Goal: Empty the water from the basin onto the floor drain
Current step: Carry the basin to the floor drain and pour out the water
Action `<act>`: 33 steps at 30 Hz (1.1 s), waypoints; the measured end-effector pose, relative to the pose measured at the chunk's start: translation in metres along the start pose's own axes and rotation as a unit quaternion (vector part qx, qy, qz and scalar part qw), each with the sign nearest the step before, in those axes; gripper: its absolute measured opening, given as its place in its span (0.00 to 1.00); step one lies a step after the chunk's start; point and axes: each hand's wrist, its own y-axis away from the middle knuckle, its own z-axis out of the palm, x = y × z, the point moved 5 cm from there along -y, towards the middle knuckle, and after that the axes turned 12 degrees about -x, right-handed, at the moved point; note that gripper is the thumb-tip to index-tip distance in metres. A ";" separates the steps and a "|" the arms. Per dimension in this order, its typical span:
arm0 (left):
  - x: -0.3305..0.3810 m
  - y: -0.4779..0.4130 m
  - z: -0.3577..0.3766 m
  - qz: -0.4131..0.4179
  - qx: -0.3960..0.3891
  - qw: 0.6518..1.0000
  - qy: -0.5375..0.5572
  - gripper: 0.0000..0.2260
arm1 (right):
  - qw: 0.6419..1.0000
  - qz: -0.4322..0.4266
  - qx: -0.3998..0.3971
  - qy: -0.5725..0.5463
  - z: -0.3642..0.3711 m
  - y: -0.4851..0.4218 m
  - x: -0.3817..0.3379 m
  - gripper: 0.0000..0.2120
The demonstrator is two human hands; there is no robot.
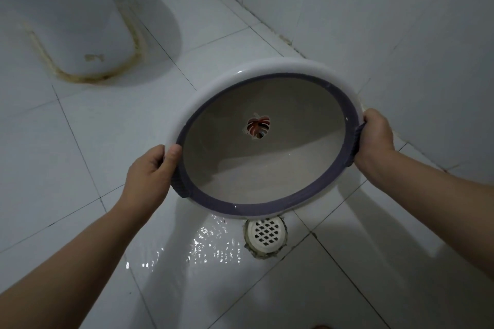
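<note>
A round white basin (267, 168) with a dark purple rim and a leaf picture on its bottom is tilted steeply toward me above the floor. A little water lies against its lower wall. My left hand (149, 168) grips the rim's left handle and my right hand (375, 139) grips the right handle. Just below the basin's lower edge sits the round white grated floor drain (266, 234). A glistening sheet of water (203, 246) spreads over the tiles left of the drain.
A white toilet base (66, 21) with stained sealant stands at the upper left. A tiled wall (401, 21) runs along the right, close behind the basin. White floor tiles (80, 141) surround the drain.
</note>
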 end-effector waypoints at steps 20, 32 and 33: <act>0.002 0.004 0.002 0.026 -0.016 1.000 -0.002 0.33 | 0.999 -0.014 -0.013 -0.049 0.004 0.009 -0.013 0.08; -0.003 0.006 -0.004 0.069 -0.013 0.995 -0.065 0.27 | 0.997 -0.039 -0.018 -0.057 0.001 0.019 -0.018 0.16; -0.002 0.007 -0.005 0.077 -0.012 0.994 -0.076 0.28 | 0.997 -0.042 -0.020 -0.060 0.001 0.021 -0.018 0.15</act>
